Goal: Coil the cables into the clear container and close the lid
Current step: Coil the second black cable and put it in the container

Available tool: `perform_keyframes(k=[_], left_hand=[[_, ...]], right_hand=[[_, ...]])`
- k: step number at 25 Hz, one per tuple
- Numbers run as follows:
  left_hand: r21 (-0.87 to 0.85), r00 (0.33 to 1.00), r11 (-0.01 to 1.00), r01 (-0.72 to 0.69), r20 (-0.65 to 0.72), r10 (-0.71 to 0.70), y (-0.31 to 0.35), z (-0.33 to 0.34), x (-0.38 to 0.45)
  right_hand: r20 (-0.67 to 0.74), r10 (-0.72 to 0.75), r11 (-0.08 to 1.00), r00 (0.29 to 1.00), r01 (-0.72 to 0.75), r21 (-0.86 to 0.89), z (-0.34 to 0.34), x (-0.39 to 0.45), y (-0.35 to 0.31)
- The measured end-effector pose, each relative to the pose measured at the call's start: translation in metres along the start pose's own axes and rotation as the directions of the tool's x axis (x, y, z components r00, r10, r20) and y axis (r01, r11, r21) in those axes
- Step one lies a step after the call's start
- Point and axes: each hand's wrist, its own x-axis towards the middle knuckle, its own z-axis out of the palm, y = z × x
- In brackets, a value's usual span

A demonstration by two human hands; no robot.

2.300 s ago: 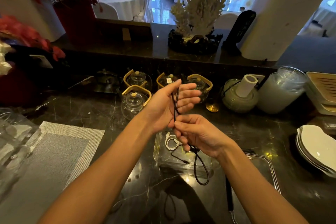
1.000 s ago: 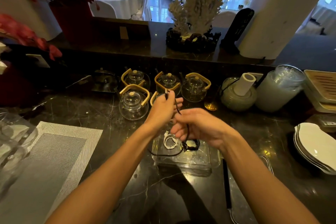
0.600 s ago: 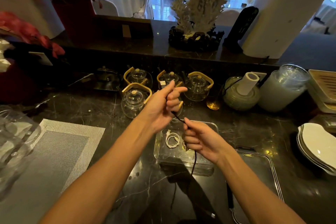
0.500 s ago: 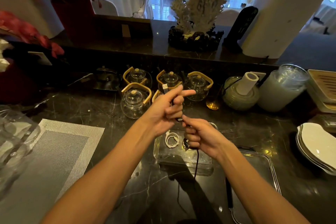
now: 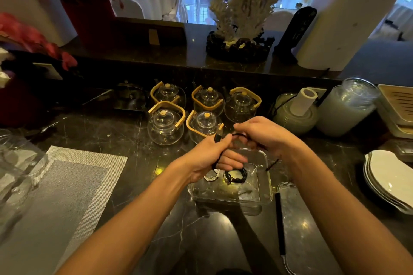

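Note:
My left hand (image 5: 210,156) grips a black cable (image 5: 218,135) just above the clear container (image 5: 263,194); the cable's USB plug sticks up past my thumb. My right hand (image 5: 261,133) holds the same cable close beside it, fingers curled round a loop. Inside the container lie a coiled black cable (image 5: 237,175) and a coiled white cable (image 5: 211,177), the white one partly hidden by my left hand. The clear lid (image 5: 297,225) lies flat to the right of the container.
Several glass teapots (image 5: 166,125) with wooden handles stand just behind my hands. A grey placemat (image 5: 64,194) lies at left, stacked white plates (image 5: 388,181) at right, and a frosted jar (image 5: 346,107) and round green pot (image 5: 295,114) at the back right.
My right hand has risen from over the container up beside my left hand. The hanging length of black cable has been drawn up into loops held between both hands.

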Motion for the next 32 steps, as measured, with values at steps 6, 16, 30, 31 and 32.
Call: perform_keyframes(k=[6, 16, 30, 31, 32], left_hand=[[-0.344, 0.98, 0.935, -0.086, -0.201, 0.016, -0.006, 0.002, 0.009], [-0.638, 0.964, 0.754, -0.155, -0.266, -0.027, 0.008, -0.008, 0.011], [-0.788, 0.981, 0.613, 0.065, 0.164, 0.107, 0.012, -0.013, -0.003], [-0.789, 0.978, 0.61, 0.07, 0.174, 0.113, 0.011, -0.011, -0.003], [-0.792, 0.976, 0.606, 0.072, 0.18, 0.119, 0.009, -0.009, -0.002]], right_hand=[[-0.194, -0.103, 0.992, 0.976, 0.115, 0.054, 0.025, -0.018, 0.002], [-0.037, -0.142, 0.978, 0.989, 0.146, 0.148, 0.088, -0.036, 0.048], [-0.042, -0.223, -0.015, 0.974, 0.039, 0.999, 0.052, -0.041, 0.109], [-0.08, -0.257, -0.095, 0.963, 0.058, 0.994, 0.054, -0.041, 0.108], [-0.109, -0.298, -0.15, 0.948, 0.066, 0.986, 0.055, -0.042, 0.107]])
